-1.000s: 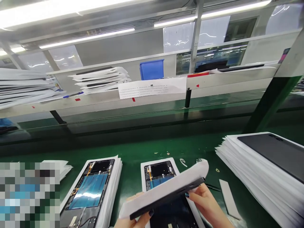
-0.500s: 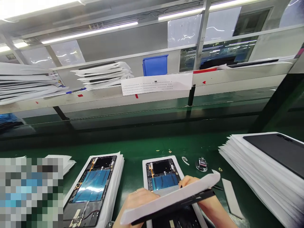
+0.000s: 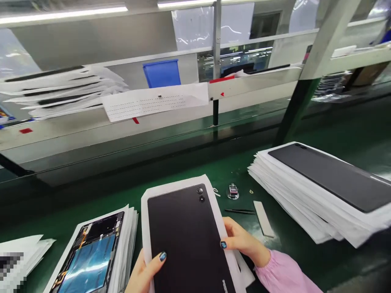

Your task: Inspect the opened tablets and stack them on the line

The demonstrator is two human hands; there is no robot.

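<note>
Two edges are pinched. The left hand [image 3: 144,270] holds the left side of the dark tablet [image 3: 183,232], at near centre upon a white sheet [image 3: 174,187]. The tablet seems stiff, light, slippery and fragile, so long edges are safest; the right hand [image 3: 242,241] pinches the right one.

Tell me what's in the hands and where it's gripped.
A dark panel on a white sheet: the left hand grips both at the left side, the right hand at the right, thumbs on top.
</note>
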